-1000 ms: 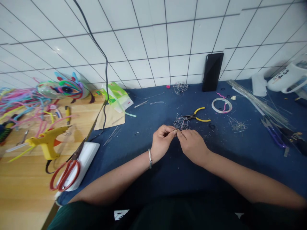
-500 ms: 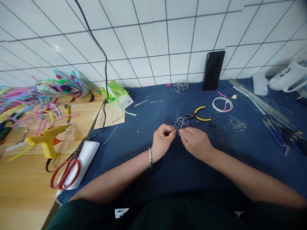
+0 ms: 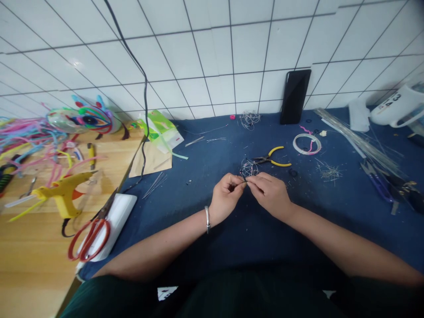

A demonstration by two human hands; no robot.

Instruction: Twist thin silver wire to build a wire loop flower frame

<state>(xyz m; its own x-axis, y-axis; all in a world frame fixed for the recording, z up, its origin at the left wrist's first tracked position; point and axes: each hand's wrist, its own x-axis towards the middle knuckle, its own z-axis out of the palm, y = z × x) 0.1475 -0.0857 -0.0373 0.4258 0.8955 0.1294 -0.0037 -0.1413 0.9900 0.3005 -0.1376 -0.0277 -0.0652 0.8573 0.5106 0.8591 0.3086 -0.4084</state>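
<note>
A small openwork ball of thin bent wire [image 3: 250, 168] sits just beyond my fingertips on the dark blue cloth. My left hand [image 3: 227, 194] pinches the dark near end of this wire piece between thumb and forefinger. From the other side my right hand [image 3: 270, 193] pinches at the same spot, its fingertips almost touching the left ones. The exact grip is too small to make out. Behind the wire ball lie yellow-handled pliers [image 3: 276, 158], jaws pointing left toward it.
Right: a ring of clear cord [image 3: 307, 144], wire scraps [image 3: 329, 171], purple-handled pliers [image 3: 379, 183], a wire bundle [image 3: 361, 139] and a mug [image 3: 399, 106]. A phone [image 3: 295, 97] leans on the tiles. Left: red-handled scissors [image 3: 91, 240], a power strip [image 3: 119, 221], a yellow glue gun [image 3: 66, 194].
My hands have shifted very slightly, with the fingertips drawing a little closer together at the wire. The pliers and other things on the cloth stay where they were.
</note>
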